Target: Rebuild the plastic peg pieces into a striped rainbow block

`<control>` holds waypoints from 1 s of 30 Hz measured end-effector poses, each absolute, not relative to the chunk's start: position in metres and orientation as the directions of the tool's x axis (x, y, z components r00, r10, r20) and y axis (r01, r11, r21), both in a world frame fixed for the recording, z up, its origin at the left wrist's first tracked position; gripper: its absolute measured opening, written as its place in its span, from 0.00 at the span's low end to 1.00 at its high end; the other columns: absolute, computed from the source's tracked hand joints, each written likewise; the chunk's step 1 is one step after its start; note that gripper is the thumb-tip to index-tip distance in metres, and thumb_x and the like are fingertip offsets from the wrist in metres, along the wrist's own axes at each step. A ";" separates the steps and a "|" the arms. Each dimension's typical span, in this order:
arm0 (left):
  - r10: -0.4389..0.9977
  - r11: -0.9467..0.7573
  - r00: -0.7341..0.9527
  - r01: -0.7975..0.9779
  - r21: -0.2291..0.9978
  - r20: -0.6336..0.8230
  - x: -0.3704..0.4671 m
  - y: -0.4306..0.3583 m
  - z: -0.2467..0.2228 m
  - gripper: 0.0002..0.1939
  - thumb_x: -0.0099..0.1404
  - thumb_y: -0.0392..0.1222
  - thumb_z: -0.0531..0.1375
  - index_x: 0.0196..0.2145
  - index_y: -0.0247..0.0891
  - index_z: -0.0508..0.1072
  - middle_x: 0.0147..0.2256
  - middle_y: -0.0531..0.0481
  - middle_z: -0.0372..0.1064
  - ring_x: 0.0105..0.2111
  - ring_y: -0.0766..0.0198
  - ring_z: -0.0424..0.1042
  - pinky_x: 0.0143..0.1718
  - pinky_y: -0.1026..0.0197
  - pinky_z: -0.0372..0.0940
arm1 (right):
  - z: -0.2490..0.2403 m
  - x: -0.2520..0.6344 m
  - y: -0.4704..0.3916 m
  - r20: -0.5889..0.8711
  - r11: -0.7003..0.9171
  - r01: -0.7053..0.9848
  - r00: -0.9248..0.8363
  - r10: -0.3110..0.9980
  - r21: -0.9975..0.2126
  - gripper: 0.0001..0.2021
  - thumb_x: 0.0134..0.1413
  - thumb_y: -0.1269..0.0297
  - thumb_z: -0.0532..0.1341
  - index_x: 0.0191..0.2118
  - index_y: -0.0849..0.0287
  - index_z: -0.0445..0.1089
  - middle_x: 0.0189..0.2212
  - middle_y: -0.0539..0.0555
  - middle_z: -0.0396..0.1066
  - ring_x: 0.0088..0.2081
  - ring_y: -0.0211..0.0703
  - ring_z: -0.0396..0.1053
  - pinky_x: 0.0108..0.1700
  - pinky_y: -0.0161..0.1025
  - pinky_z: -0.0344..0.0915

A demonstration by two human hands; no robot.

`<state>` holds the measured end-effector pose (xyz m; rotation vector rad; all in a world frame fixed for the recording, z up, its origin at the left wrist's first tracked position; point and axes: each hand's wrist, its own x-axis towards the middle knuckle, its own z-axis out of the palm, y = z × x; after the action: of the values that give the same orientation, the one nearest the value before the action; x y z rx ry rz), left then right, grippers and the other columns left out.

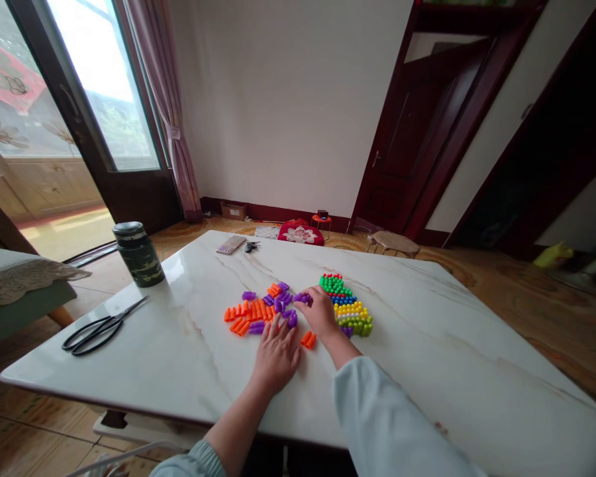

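Observation:
My right hand [320,314] pinches a small purple plastic piece [302,298] between thumb and fingertips, just above the table. Flat on the marble-patterned table [189,371], my left hand [277,354] has its fingers stretched out, the tips touching loose purple pieces [291,318]. Left of it spreads a pile of orange pieces [251,310], short ridged tubes lying side by side, with more purple ones among them. Another orange piece [308,340] lies between my hands. Partly hidden behind my right hand is a cluster of round beads [352,310] in green, red, blue, yellow and white bands.
Black-handled scissors [104,328] lie at the table's left, near a dark camouflage-patterned flask [138,255]. A phone [231,244] and a set of keys [251,246] rest toward the far edge. Beyond the table stands a round stool [393,244].

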<state>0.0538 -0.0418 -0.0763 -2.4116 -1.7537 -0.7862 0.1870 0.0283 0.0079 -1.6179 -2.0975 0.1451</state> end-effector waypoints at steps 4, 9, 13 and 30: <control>0.875 -0.346 0.221 0.908 0.236 0.431 0.054 -0.042 -0.078 0.23 0.66 0.47 0.53 0.57 0.41 0.69 0.60 0.43 0.62 0.66 0.47 0.46 0.65 0.43 0.45 | -0.017 0.249 -0.004 0.592 0.390 0.652 0.114 0.798 -0.650 0.12 0.59 0.57 0.57 0.45 0.58 0.66 0.45 0.59 0.70 0.44 0.43 0.68 0.44 0.37 0.66; 0.873 -0.343 0.220 0.912 0.226 0.436 0.054 -0.041 -0.080 0.24 0.66 0.47 0.53 0.57 0.40 0.69 0.60 0.43 0.62 0.66 0.47 0.47 0.65 0.44 0.46 | -0.057 0.330 -0.034 0.454 0.086 0.682 0.383 0.804 -0.726 0.14 0.50 0.58 0.59 0.42 0.59 0.65 0.37 0.59 0.71 0.32 0.44 0.68 0.40 0.42 0.66; 0.866 -0.351 0.227 0.911 0.218 0.445 0.054 -0.040 -0.081 0.23 0.66 0.48 0.52 0.57 0.40 0.69 0.60 0.43 0.62 0.66 0.47 0.47 0.64 0.43 0.47 | -0.070 0.343 -0.036 0.418 0.055 0.731 0.325 0.848 -0.680 0.16 0.45 0.60 0.58 0.42 0.59 0.66 0.37 0.57 0.71 0.30 0.43 0.68 0.39 0.42 0.66; 0.858 -0.349 0.238 0.921 0.175 0.456 0.054 -0.039 -0.081 0.23 0.66 0.48 0.53 0.56 0.40 0.70 0.59 0.43 0.64 0.65 0.46 0.49 0.64 0.43 0.48 | -0.087 0.319 -0.042 0.559 0.186 0.783 0.236 0.795 -0.594 0.08 0.55 0.59 0.56 0.30 0.57 0.66 0.30 0.52 0.67 0.30 0.40 0.65 0.36 0.38 0.63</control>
<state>0.0538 -0.0394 -0.0812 -2.3672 -1.7111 -0.7359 0.3187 -0.0422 -0.0868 -1.5713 -1.5215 0.0164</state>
